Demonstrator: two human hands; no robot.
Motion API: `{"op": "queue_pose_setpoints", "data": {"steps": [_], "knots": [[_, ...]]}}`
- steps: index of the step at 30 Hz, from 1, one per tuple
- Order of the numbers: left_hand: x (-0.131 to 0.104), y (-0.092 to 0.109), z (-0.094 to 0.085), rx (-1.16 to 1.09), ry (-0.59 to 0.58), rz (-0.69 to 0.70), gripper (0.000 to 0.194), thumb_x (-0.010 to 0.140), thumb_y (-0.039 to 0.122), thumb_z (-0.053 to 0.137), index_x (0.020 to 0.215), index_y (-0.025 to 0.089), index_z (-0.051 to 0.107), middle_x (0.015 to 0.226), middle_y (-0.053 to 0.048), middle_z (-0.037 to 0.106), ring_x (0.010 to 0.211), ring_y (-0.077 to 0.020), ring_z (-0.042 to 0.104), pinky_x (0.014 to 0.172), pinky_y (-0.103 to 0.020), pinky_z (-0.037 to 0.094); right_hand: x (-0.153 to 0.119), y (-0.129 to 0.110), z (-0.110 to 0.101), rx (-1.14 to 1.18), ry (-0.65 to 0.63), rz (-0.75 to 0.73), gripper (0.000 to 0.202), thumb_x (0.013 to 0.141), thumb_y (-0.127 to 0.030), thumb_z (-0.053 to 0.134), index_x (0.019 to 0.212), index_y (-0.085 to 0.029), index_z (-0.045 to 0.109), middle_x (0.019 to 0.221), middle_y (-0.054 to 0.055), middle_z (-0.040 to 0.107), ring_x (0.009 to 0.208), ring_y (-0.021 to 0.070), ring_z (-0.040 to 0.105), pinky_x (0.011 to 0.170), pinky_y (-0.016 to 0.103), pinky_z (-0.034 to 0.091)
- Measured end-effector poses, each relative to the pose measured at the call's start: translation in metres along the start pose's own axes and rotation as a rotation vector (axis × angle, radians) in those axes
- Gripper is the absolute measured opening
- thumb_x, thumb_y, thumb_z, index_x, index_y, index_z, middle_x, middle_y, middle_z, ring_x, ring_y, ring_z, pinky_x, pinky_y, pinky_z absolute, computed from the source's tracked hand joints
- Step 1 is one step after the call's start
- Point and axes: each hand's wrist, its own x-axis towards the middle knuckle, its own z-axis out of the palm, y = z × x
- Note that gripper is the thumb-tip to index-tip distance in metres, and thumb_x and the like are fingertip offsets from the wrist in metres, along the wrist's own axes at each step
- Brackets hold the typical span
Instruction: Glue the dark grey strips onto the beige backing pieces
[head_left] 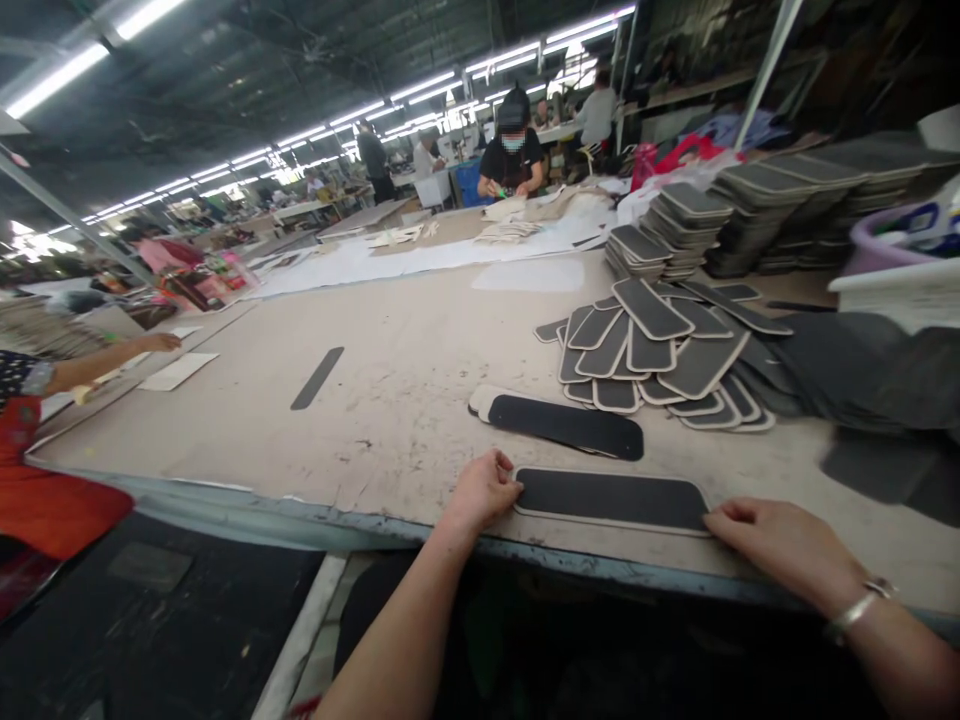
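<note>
A long black panel with rounded corners and a pale border [611,498] lies flat along the near table edge. At its left end, my left hand [484,490] pinches the corner between thumb and fingers. My right hand [772,535], with a bracelet on the wrist, has its fingers closed on the right end. Just beyond is a similar black strip [566,425] resting over pale pieces [484,402]. Farther right spreads a loose heap of dark panels with pale edges [652,345].
Stacked dark panels [780,205] stand at the back right, near a purple basin [885,240] and a white bin [900,290]. A lone grey strip [317,378] lies left of centre. A co-worker's arm [105,365] reaches in at left; another person [514,155] works across the table.
</note>
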Motion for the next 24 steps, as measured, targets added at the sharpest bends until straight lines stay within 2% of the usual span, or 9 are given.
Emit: {"op": "queue_pose_setpoints", "data": {"steps": [8, 14, 24], "knots": [[0.000, 0.008, -0.001, 0.129, -0.024, 0.015, 0.015, 0.067, 0.024, 0.060, 0.079, 0.019, 0.052, 0.064, 0.002, 0.061, 0.061, -0.0133, 0.055, 0.055, -0.022, 0.033, -0.010, -0.009, -0.005, 0.042, 0.033, 0.005, 0.025, 0.069, -0.039, 0.047, 0.064, -0.024, 0.066, 0.064, 0.001, 0.064, 0.065, 0.0177, 0.058, 0.058, 0.027, 0.037], [0.007, 0.005, 0.002, 0.207, -0.036, 0.020, 0.014, 0.068, 0.025, 0.059, 0.079, 0.019, 0.050, 0.063, 0.003, 0.059, 0.061, -0.0121, 0.054, 0.055, -0.022, 0.033, -0.013, -0.015, -0.006, 0.094, 0.104, 0.005, 0.022, 0.066, -0.033, 0.048, 0.059, -0.021, 0.065, 0.057, 0.000, 0.062, 0.059, 0.0142, 0.056, 0.053, 0.023, 0.034], [0.004, 0.008, -0.001, 0.251, -0.052, 0.035, 0.014, 0.070, 0.027, 0.058, 0.080, 0.019, 0.051, 0.064, 0.003, 0.060, 0.061, -0.0125, 0.056, 0.054, -0.022, 0.033, -0.014, -0.018, -0.007, 0.074, 0.095, 0.010, 0.021, 0.066, -0.034, 0.048, 0.060, -0.023, 0.065, 0.058, 0.002, 0.062, 0.057, 0.0152, 0.056, 0.052, 0.025, 0.035]]}}
